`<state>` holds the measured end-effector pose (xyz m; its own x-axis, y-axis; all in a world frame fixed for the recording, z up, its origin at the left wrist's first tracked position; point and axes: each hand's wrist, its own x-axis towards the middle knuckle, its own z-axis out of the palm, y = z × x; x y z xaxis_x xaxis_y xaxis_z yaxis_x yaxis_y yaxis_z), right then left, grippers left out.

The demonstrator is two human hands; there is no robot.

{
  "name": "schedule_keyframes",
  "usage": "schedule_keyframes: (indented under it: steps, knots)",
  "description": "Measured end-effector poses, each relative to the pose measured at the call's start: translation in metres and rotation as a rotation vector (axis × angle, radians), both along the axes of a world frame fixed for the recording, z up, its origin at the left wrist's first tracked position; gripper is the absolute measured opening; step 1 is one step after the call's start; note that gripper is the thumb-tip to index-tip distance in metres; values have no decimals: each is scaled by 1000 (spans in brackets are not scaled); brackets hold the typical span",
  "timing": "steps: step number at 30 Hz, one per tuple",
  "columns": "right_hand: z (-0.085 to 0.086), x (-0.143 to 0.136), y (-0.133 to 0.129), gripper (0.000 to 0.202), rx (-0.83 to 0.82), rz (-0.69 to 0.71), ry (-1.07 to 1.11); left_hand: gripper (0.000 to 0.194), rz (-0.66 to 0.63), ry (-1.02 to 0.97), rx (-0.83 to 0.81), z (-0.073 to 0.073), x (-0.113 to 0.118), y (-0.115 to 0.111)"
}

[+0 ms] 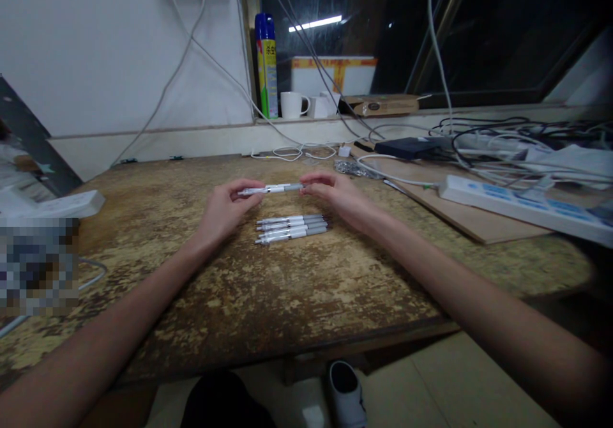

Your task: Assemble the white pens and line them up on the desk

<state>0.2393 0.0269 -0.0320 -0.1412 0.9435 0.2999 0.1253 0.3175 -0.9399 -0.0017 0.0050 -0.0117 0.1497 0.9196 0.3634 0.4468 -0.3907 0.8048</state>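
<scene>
Between my two hands a white and grey pen [276, 188] is held level, just beyond a small row of pens. My left hand [228, 206] is closed on its clear left end. The fingers of my right hand [330, 191] pinch its grey right end. Closer to me, several similar white pens [292, 229] lie side by side on the worn wooden table [268, 306], with their grey ends to the right.
A white power strip [522, 207] and a brown board [460, 214] lie on the right, with tangled cables behind. On the sill stand a spray can [267, 64], a white mug [293, 105] and a cardboard box [380, 105]. A thin white cable [287, 153] crosses the table's back.
</scene>
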Motion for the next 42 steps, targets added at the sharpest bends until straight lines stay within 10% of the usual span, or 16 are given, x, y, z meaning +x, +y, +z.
schedule_keyframes:
  steps: [7, 17, 27, 42]
  knots:
    - [-8, -6, -9, 35, 403, -94, -622, 26, -124, 88, 195, 6, 10, -14]
    - [15, -9, -26, 28, 266, -158, -1045, 31, -148, 683, 597, 8, 17, -26]
    - [19, -9, -28, 30, 348, -273, -1126, 40, 16, 820, 499, 10, 25, -30]
    - [10, 0, -19, 26, 375, -52, -803, 41, -190, 475, 289, -2, 16, -10]
